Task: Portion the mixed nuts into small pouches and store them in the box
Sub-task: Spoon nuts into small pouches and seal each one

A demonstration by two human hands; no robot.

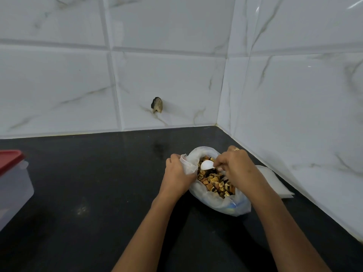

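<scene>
The dark countertop point(98, 193) bears an open bag of mixed nuts point(216, 202), flat white pouches point(275, 181) and a red-lidded box point(13, 185)

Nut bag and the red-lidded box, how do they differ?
The nut bag is open, its mix showing; the red-lidded box has its lid on. The bag is soft, the box rigid. The left hand grips the bag's rim, the right hand holds a white spoon in it; the box sits untouched. Both are translucent plastic on the dark counter.

left hand point(177, 172): grips bag point(218, 203) rim | right hand point(236, 166): pinches spoon point(206, 165)
</scene>
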